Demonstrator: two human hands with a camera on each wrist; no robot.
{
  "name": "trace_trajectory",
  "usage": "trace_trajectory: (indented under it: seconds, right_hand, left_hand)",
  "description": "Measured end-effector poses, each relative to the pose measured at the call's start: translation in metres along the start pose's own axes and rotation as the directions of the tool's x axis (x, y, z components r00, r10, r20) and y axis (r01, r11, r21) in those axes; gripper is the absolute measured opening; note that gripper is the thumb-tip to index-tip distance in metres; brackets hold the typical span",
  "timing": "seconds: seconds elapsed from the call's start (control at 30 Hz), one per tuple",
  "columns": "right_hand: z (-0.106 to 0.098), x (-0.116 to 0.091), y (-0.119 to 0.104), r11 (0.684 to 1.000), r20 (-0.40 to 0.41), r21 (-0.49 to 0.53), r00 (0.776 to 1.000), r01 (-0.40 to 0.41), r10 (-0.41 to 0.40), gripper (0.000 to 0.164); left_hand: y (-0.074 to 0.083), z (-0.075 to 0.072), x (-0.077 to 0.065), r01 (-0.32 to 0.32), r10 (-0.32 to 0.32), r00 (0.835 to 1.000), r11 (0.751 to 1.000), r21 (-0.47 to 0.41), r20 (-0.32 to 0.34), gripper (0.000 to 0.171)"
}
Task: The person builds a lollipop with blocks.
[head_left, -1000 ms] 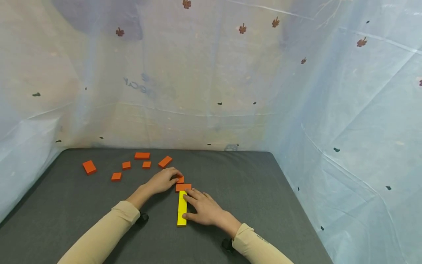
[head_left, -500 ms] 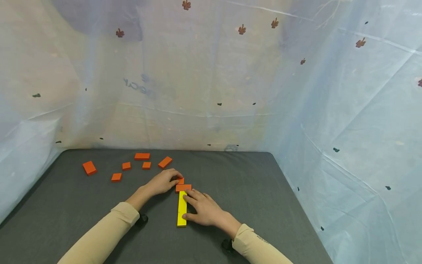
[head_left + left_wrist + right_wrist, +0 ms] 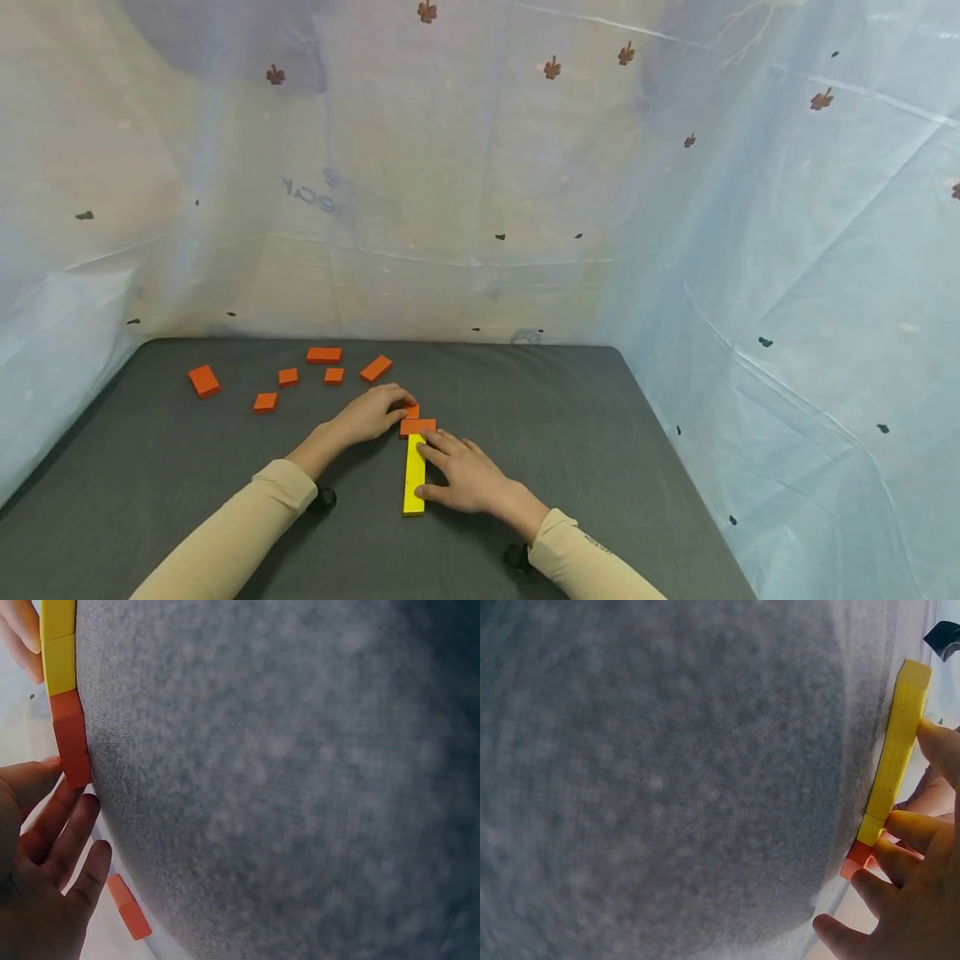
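We see small orange block (image 3: 413, 412) just beyond crosswise orange block (image 3: 417, 427), which caps yellow row (image 3: 414, 479), long axis near-to-far. Left hand (image 3: 369, 414), nearer, pinches small block from left; right hand (image 3: 468, 477), fingers extended, touches row from right.

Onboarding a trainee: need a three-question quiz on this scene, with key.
1. True or false: the wide orange block lies at the yellow strip's end nearest the person.
2. In the head view, how many loose orange blocks lie scattered to the left of the yellow strip, untouched?
3. What does the left hand pinch?

Key:
1. False; it lies at the far end.
2. Six.
3. The small orange block.
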State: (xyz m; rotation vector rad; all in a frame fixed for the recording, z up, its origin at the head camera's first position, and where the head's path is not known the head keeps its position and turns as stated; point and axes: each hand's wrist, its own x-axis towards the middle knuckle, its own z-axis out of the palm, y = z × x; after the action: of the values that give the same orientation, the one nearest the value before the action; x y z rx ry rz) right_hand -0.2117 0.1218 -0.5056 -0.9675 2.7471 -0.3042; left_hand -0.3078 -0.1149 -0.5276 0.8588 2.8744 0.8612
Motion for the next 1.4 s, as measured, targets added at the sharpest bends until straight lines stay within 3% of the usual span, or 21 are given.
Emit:
trace_trajectory:
  seconds: [0.13,0.27,0.43,0.57,0.73,0.97,1.13,1.4]
  right_hand:
    - [-0.001,-0.001,-0.001,1.0,-0.005,-0.007,1.0,0.005,-0.005,0.072]
    - [-0.001,-0.002,-0.001,1.0,-0.011,-0.01,1.0,0.004,-0.004,0.071]
    - [-0.001,-0.002,0.0,1.0,-0.006,-0.005,1.0,-0.001,0.001,0.072]
    - [-0.001,-0.003,0.001,1.0,-0.001,0.004,1.0,-0.001,0.001,0.072]
    - [-0.001,-0.003,0.002,1.0,0.006,0.03,1.0,-0.001,0.001,0.071]
    - [0.0,-0.002,0.001,1.0,0.004,0.027,1.0,0.013,-0.013,0.071]
    - [0.001,-0.002,0.0,0.999,0.007,0.035,1.0,0.006,-0.006,0.072]
    - [0.0,-0.002,0.0,0.999,0.006,0.041,1.0,0.001,-0.001,0.072]
  left_hand:
    - [-0.003,0.0,-0.002,0.002,-0.001,0.999,1.0,0.003,-0.036,0.021]
    - [-0.01,-0.007,-0.005,0.013,-0.011,0.991,1.0,0.018,-0.132,0.025]
    - [-0.025,-0.027,-0.01,0.058,-0.049,0.967,0.998,0.031,-0.252,0.029]
    - [-0.039,-0.045,-0.017,0.108,-0.093,0.953,0.994,0.034,-0.287,0.03]
    - [-0.058,-0.063,-0.024,0.148,-0.131,0.953,0.988,0.042,-0.274,0.033]
    - [-0.082,-0.072,-0.029,0.197,-0.177,0.961,0.978,0.076,-0.212,0.035]
    - [-0.088,-0.074,-0.029,0.208,-0.191,0.967,0.974,0.089,-0.167,0.034]
    - [-0.087,-0.076,-0.028,0.257,-0.244,0.961,0.962,0.095,-0.128,0.033]
